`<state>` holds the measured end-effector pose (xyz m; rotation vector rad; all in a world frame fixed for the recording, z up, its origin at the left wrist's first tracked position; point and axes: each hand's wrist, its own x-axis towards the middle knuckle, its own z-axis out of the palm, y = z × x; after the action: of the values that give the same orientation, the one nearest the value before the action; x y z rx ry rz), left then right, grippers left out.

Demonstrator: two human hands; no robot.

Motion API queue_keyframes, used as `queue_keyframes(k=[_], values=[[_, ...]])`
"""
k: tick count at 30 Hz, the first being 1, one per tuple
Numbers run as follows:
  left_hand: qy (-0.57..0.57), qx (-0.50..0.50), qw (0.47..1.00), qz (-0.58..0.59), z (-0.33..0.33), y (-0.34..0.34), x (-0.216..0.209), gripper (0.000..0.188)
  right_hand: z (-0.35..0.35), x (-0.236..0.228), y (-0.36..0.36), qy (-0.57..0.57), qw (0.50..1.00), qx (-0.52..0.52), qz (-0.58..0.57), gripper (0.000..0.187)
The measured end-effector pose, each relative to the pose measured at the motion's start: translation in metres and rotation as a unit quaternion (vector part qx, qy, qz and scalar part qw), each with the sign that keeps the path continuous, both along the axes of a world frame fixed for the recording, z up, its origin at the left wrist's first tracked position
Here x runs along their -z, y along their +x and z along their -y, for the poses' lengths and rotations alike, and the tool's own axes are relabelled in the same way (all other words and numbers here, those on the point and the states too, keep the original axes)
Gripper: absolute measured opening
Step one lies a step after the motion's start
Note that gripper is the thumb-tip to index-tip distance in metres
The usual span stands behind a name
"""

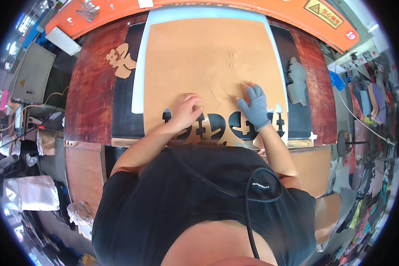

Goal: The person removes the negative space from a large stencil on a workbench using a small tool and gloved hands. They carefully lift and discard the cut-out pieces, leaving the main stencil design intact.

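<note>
Head view: broad, smooth tan sheet (213, 44), lying over a pale-blue sheet (140, 80) and black mat (123, 104), with rounded and notched openings (216, 123) along its near edge. On it, bare left hand (186, 111), palm down with fingers loosely bent, and right hand (255, 106) in a matte grey glove, fingers spread apart beside the openings. Off to the left, flat, curvy tan cut-outs (122, 67); to the right, a lobed grey piece (297, 82).

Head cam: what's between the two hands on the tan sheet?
Head view: just the tan sheet's own surface between the left hand and gloved right hand, with thin curved lines; dark cut-outs begin nearer the torso.
</note>
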<state>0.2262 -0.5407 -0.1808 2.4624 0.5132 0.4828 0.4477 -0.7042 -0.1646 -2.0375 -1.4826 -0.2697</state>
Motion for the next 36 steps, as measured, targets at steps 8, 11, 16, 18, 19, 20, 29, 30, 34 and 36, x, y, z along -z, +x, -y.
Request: queue_keyframes(k=[8, 11, 16, 18, 19, 20, 29, 30, 34, 36], values=[[-0.644, -0.149, 0.748, 0.052, 0.023, -0.037, -0.011, 0.027, -0.079, 0.020, -0.035, -0.001, 0.984, -0.171, 0.051, 0.054], [-0.756, -0.227, 0.604, 0.107, 0.027, -0.054, -0.012, 0.024, -0.077, 0.025, -0.034, -0.013, 0.983, -0.173, 0.058, 0.054], [-0.807, -0.237, 0.510, 0.180, 0.021, -0.063, -0.004, 0.021, -0.077, 0.025, -0.033, 0.003, 0.981, -0.177, 0.082, 0.053], [-0.755, -0.307, 0.544, 0.197, 0.019, -0.067, -0.005, 0.020, -0.078, 0.024, -0.033, -0.022, 0.981, -0.176, 0.075, 0.053], [-0.726, -0.341, 0.561, 0.204, 0.018, -0.070, -0.008, 0.020, -0.078, 0.023, -0.033, -0.025, 0.982, -0.174, 0.068, 0.053], [-0.695, -0.372, 0.578, 0.210, 0.016, -0.073, -0.010, 0.020, -0.077, 0.021, -0.034, -0.042, 0.983, -0.169, 0.059, 0.053], [-0.853, -0.249, 0.430, 0.163, -0.013, -0.070, -0.003, 0.025, -0.102, 0.005, -0.084, -0.045, 0.957, -0.285, 0.012, 0.061], [-0.858, -0.203, 0.433, 0.189, -0.016, -0.069, 0.001, 0.024, -0.107, 0.008, -0.090, -0.046, 0.951, -0.306, 0.019, 0.063], [-0.865, -0.115, 0.427, 0.240, -0.018, -0.069, 0.012, 0.019, -0.123, 0.019, -0.094, -0.105, 0.931, -0.348, -0.037, 0.067], [-0.866, -0.114, 0.417, 0.251, -0.019, -0.067, 0.014, 0.019, -0.128, 0.021, -0.096, -0.143, 0.933, -0.329, 0.011, 0.066]])
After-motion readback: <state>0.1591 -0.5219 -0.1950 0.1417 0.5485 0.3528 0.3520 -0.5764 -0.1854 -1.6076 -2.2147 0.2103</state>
